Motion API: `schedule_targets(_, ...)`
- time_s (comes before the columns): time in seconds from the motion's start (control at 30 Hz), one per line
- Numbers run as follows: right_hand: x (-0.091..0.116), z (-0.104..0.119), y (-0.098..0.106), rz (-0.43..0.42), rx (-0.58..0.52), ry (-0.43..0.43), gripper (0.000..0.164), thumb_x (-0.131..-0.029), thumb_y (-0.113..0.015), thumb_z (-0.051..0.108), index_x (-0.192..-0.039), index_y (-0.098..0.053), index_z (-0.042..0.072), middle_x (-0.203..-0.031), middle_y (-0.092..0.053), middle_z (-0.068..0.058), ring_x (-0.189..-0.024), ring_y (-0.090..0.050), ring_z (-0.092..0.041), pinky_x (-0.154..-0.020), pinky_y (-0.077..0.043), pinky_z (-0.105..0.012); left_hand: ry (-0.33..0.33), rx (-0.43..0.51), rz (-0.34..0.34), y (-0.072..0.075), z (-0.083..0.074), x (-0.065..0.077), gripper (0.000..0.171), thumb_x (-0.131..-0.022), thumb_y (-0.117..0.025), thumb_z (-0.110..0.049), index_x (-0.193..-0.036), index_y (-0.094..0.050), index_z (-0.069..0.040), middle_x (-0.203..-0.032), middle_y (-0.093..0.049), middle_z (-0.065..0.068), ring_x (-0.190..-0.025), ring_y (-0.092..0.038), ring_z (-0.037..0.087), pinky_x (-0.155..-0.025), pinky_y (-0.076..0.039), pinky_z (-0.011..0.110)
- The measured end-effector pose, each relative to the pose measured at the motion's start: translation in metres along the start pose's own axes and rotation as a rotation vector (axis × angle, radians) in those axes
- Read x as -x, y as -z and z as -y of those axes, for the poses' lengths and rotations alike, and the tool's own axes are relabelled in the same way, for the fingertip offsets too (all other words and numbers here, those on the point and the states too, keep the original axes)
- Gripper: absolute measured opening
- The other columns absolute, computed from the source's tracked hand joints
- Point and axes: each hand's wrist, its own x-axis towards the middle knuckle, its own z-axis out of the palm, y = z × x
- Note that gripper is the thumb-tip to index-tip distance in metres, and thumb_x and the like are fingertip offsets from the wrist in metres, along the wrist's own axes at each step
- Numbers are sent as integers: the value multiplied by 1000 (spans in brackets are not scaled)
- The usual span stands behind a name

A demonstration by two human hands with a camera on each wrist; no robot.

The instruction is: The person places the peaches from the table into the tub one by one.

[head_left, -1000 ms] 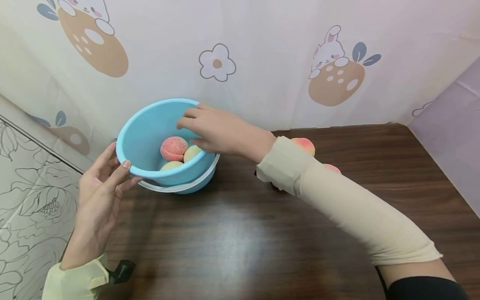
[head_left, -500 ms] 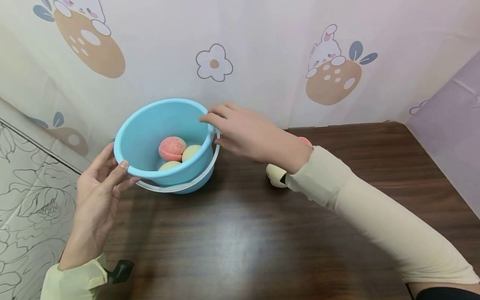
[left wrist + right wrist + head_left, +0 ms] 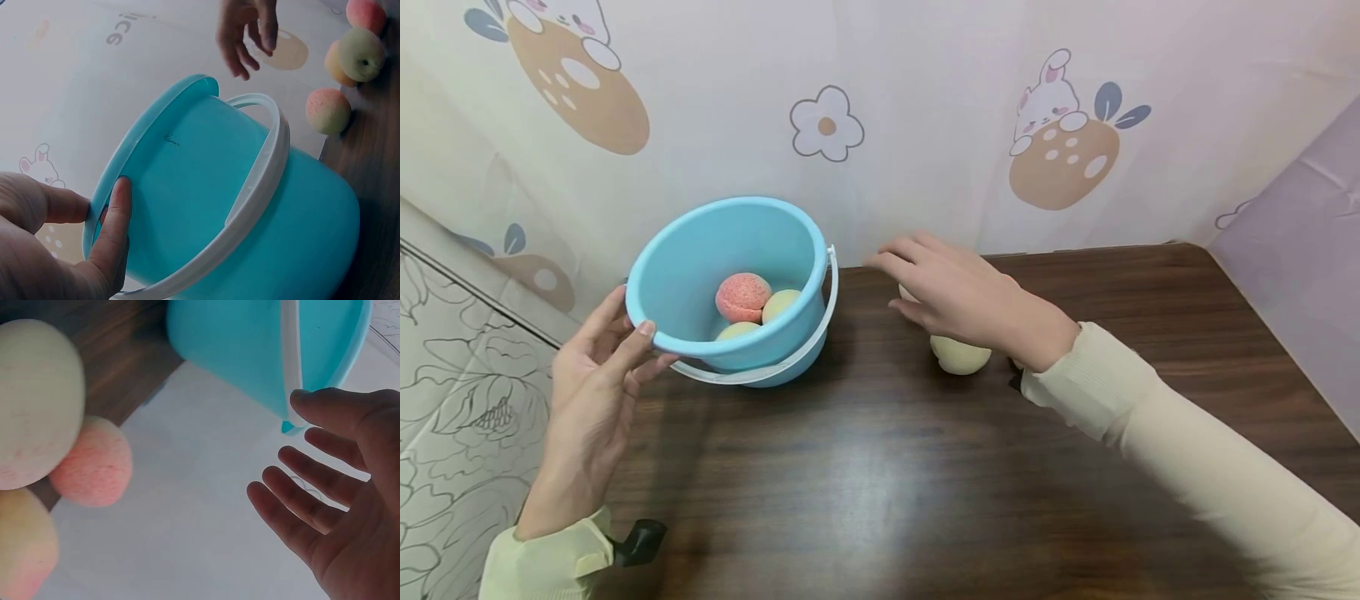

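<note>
At the left of the table stands a light blue bucket [image 3: 696, 267] with a white handle [image 3: 793, 362] hanging down its front side. My left hand [image 3: 597, 383] pinches its rim between thumb and fingers. Inside lie a pink peach [image 3: 743, 297] and two pale yellow peaches [image 3: 781, 305]. To the right of the bucket, my right hand [image 3: 970, 293] hovers with loosely bent fingers, holding nothing. Below it a pale peach [image 3: 961, 357] shows on the table; other peaches are mostly hidden in the head view. The left wrist view shows several peaches [image 3: 328, 111] grouped beside the bucket.
The dark wooden table [image 3: 865, 467] meets a white patterned curtain [image 3: 925, 167] close behind the bucket. A floral-print sheet [image 3: 467, 417] borders the left side, and a pale lilac cloth [image 3: 1292, 250] the right.
My right hand has moved right, from over the bucket to above the peaches on the table. The left hand keeps its hold on the rim, and the bucket has stayed in place.
</note>
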Motion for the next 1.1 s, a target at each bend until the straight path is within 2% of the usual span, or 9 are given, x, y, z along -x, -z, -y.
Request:
schedule_targets(0.13, 12, -3, -3, 36, 16, -39, 51, -97, -73, 15, -145, -56, 16, -139, -61, 0, -126, -57, -23, -78, -65, -38, -3, -2, 2, 0, 1, 0, 69, -97, -67, 6, -160, -38, -3, -125, -60, 9, -93, -75, 12, -81, -69, 29)
schedule_targets(0.2, 18, -5, -4, 51, 15, -49, 49, -98, -73, 16, -144, -57, 15, -140, -60, -1, -129, -56, -25, -76, -66, -41, -1, -5, 3, 0, 1, 0, 69, -98, -66, 7, -160, -38, -3, -126, -60, 9, -93, -75, 12, -81, -69, 29)
schedule_targets(0.37, 32, -10, -8, 75, 9, -84, 30, -98, -73, 18, -125, -60, 21, -138, -59, 7, -125, -56, -23, -74, -63, -42, 2, -3, 2, 0, 1, 0, 68, -98, -65, 7, -160, -38, -3, -127, -59, 10, -93, -75, 12, -81, -69, 29)
schedule_targets(0.43, 37, -12, -10, 97, 10, -107, 28, -97, -74, 18, -121, -60, 22, -137, -58, 8, -122, -57, -23, -76, -62, -43, 1, -2, 1, 0, 1, 0, 68, -98, -65, 7, -160, -38, -3, -127, -59, 10, -93, -75, 12, -81, -69, 29)
schedule_targets(0.5, 41, -15, -13, 124, 14, -117, 31, -96, -76, 18, -123, -62, 19, -138, -60, 5, -119, -59, -26, -80, -62, -43, 0, 0, 0, 1, 2, 0, 69, -98, -65, 7, -160, -37, -3, -127, -59, 10, -93, -75, 12, -81, -69, 29)
schedule_targets(0.63, 49, -20, -18, 172, 7, -137, 47, -92, -79, 16, -136, -63, 10, -137, -64, -7, -115, -61, -32, -96, -60, -45, -4, 9, 1, 1, 2, 0, 69, -98, -65, 8, -160, -37, -2, -126, -59, 10, -92, -75, 12, -80, -69, 29)
schedule_targets(0.83, 58, -26, -26, 183, -16, -139, 50, -89, -82, 15, -135, -63, 10, -121, -67, -8, -107, -59, -34, -93, -58, -44, -9, 17, 5, 1, 2, -1, 68, -97, -66, 7, -159, -39, -2, -123, -61, 9, -92, -75, 13, -80, -69, 30)
schedule_targets(0.97, 62, -29, -32, 189, -50, -143, 57, -86, -85, 15, -137, -63, 9, -131, -67, -9, -116, -60, -36, -98, -59, -48, -9, 23, 4, 1, 2, -1, 69, -97, -66, 8, -159, -39, -2, -122, -62, 9, -92, -75, 13, -79, -69, 30)
schedule_targets(1.1, 63, -31, -38, 220, -44, -151, 57, -85, -85, 16, -137, -64, 9, -132, -65, -7, -117, -60, -34, -92, -62, -47, -10, 17, 3, 1, 2, -1, 70, -97, -67, 7, -160, -37, -2, -124, -61, 10, -93, -75, 13, -79, -69, 30)
